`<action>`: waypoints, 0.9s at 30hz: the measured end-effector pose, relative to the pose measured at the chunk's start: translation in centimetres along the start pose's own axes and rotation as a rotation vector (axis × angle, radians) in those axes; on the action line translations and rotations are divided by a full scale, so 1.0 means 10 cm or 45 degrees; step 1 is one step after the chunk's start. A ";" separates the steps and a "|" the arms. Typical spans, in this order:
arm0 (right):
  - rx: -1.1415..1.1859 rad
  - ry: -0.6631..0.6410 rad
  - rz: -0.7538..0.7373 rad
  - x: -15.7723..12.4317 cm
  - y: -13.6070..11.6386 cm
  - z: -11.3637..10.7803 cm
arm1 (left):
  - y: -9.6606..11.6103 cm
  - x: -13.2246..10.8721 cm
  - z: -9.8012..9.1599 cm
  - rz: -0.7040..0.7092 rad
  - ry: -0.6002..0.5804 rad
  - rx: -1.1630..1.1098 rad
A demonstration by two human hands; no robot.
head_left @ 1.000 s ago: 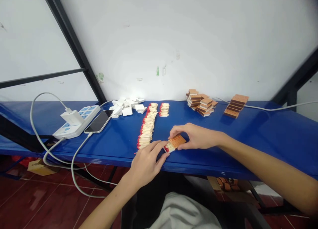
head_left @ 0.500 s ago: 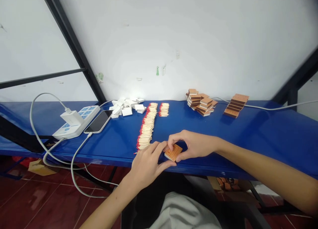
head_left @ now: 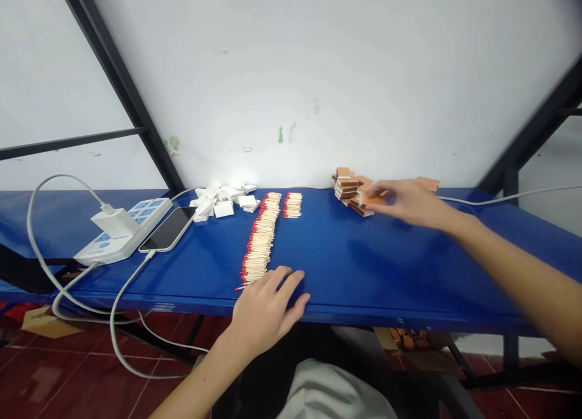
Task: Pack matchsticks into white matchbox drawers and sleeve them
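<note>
Matchbox (head_left: 376, 200) is pinched between the thumb and fingers of the right hand (head_left: 411, 202). It is right at the pile of boxes (head_left: 346, 187), which sits just past the fingertips. The box is blurry, so I cannot tell if it touches the pile. Behind the same hand, a bit of orange card (head_left: 428, 183) pokes out. The left hand (head_left: 266, 307) has its fingers a little spread and bent, and I see nothing in it. It is low by the front edge of the blue table (head_left: 327, 261). Just ahead of it runs a long row of matches (head_left: 260, 240) with red heads, and farther ahead is a short row of matches (head_left: 293, 205). Off past the left hand, far ahead and to its left, are white trays (head_left: 222, 208), a phone (head_left: 169, 230) and a power strip (head_left: 109, 246).

The pile leans and looks messy, so a bump from the right hand could make boxes slide or fall. If the pinch is loose, the box could slip. If the left hand pushes ahead, it could mess up the near end of the long row.

Half a second ago, both hands were on the box near the table's front edge. Now the right hand has taken it up to the pile, and the left hand has let go but stayed low.
</note>
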State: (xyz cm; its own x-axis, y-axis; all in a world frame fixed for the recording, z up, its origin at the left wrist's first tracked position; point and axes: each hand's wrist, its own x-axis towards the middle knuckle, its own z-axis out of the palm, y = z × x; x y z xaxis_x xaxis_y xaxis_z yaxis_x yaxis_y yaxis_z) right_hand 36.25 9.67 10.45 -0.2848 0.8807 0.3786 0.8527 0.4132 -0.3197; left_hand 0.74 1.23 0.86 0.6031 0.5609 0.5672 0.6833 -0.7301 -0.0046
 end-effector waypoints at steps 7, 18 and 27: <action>-0.444 0.322 0.089 -0.54 1.04 0.03 | 0.01 0.00 0.03 0.031 0.053 0.016; -0.627 0.247 0.164 -0.55 1.20 0.23 | -0.02 -0.01 0.03 0.038 0.055 -0.018; -0.656 0.303 0.188 -0.55 1.13 0.22 | -0.01 0.00 0.02 0.029 0.044 -0.016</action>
State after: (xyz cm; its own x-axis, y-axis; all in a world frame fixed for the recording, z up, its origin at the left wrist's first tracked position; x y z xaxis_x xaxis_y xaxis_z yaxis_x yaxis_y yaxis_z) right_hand 46.45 10.03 2.88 -0.0911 0.8195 0.5658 0.9958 0.0714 0.0570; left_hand 0.73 1.40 0.68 0.6039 0.5301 0.5953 0.6641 -0.7476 -0.0079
